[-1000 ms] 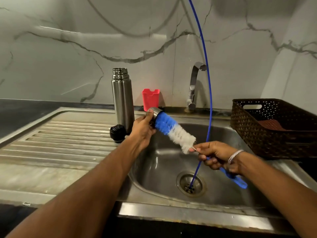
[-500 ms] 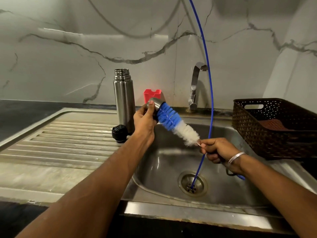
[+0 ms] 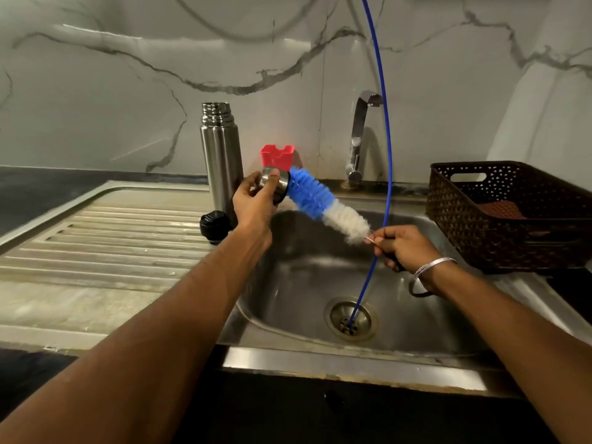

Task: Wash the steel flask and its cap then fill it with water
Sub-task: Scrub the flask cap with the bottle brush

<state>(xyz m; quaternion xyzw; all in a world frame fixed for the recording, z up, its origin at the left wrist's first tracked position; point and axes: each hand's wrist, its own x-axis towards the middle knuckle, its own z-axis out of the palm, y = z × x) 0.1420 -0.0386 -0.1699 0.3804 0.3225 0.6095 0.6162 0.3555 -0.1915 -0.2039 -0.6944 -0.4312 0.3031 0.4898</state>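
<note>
The steel flask [image 3: 221, 158] stands upright and uncapped on the drainboard left of the sink. Its black inner stopper [image 3: 214, 222] lies at its foot. My left hand [image 3: 256, 203] grips the steel cap [image 3: 275, 185] above the sink's left rim, mouth turned to the right. The blue-and-white bottle brush [image 3: 326, 206] has its blue end pushed into the cap. My right hand [image 3: 403, 248] holds the brush by its handle over the sink basin [image 3: 304, 277].
A steel tap [image 3: 360, 136] rises behind the sink. A thin blue hose [image 3: 386, 155] hangs from above into the drain [image 3: 350, 318]. A red holder [image 3: 277, 157] sits on the back ledge. A dark woven basket [image 3: 512, 216] stands at the right. The ribbed drainboard [image 3: 105, 245] spreads left.
Both hands have risen a little with the cap and brush. The brush's blue end sits deeper in the cap, and the blue handle end below my right hand is out of sight.
</note>
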